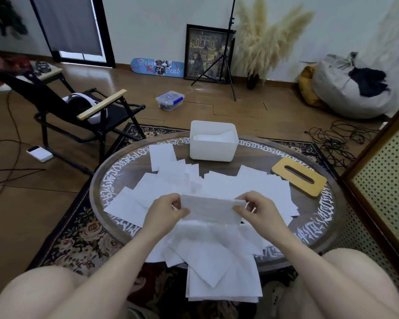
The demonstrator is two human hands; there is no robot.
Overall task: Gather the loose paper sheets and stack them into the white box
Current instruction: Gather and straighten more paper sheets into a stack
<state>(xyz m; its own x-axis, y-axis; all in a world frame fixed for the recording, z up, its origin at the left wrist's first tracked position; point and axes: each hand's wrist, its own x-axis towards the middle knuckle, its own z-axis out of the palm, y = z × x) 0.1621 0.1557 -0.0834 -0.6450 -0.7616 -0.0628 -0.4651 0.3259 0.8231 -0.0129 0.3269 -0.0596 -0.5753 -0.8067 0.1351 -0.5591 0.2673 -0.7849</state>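
Many loose white paper sheets lie scattered over the round dark table, some hanging off its near edge. Above them I hold one sheet stretched between both hands. My left hand pinches its left end and my right hand pinches its right end. The white box stands at the far side of the table, with white paper lying inside it.
A yellow wooden lid with a slot lies at the table's right. A black folding chair stands to the left, a perforated panel close on the right. Cables, a clear container and a tripod are on the floor beyond.
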